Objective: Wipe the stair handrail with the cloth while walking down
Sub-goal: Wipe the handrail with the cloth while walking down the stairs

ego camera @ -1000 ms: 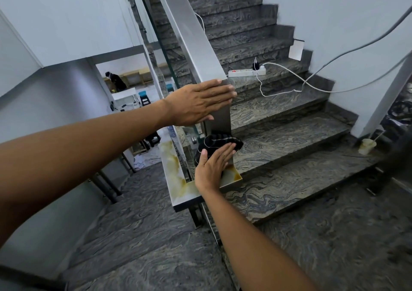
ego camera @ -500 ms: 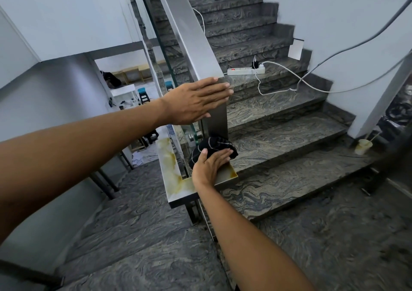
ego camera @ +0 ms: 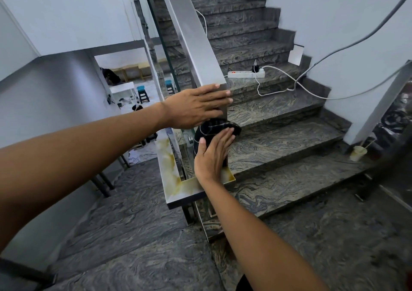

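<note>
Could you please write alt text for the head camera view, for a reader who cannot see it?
On a marble stair landing, a person's right hand presses a dark cloth flat against the vertical end post of a steel handrail, while the left hand lies flat on the rail's lower end. Behind, a white power strip rests on a step.

The handrail (ego camera: 191, 36) is a flat, brushed-steel bar that slopes down from the top of the view, turns at a square corner and drops as a vertical post. At the foot of the post it bends again into a level, U-shaped run whose top face is blotched with yellowish-brown stains (rust or dried residue, hard to tell which). The cloth (ego camera: 211, 130) is black with thin pale lines across it, bunched into a rounded wad. It is pressed against the near face of the vertical post, just above the stained level section.
</note>
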